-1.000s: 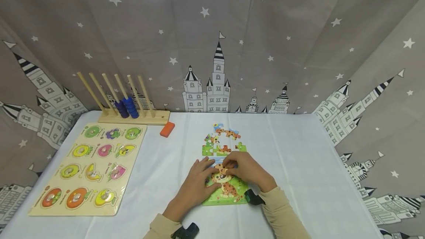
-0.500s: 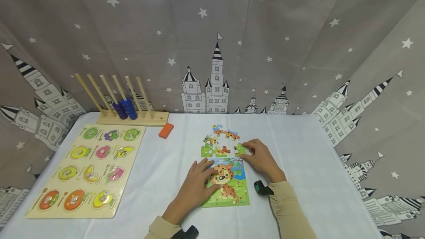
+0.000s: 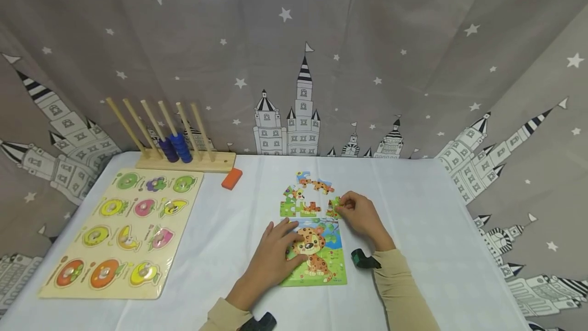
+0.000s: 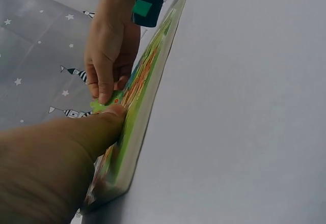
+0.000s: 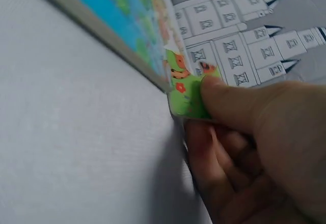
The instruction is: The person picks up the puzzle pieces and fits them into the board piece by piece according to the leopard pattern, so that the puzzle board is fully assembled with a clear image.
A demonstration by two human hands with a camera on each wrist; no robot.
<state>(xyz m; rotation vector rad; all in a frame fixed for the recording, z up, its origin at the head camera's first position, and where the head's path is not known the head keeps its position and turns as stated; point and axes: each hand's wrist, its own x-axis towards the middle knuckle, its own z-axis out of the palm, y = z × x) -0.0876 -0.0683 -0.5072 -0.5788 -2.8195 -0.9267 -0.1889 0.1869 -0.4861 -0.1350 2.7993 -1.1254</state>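
My right hand (image 3: 366, 220) pinches a green puzzle piece (image 5: 184, 95) between thumb and fingers, just beyond the top right corner of the board. Red flower and orange spotted patches show on that piece. My left hand (image 3: 270, 255) rests with spread fingers on the left side of the leopard picture board (image 3: 337, 267); in the left wrist view its thumb (image 4: 104, 127) lies on the picture. Behind the board lie other loose puzzle pieces (image 3: 288, 208), some green, and two spotted orange and blue pieces (image 3: 323, 186) farther back.
At the left lies a wooden fruit peg board (image 3: 179, 229). Behind it stands a wooden rack (image 3: 225, 162) with upright pegs and blue rings (image 3: 181, 148). An orange block (image 3: 231, 179) is beside the rack. A grey castle-print curtain (image 3: 413, 24) hangs behind the white table.
My right hand has moved from over the leopard board to the green piece at the back right, and now pinches it, slightly turned. The left hand has stayed on the board.
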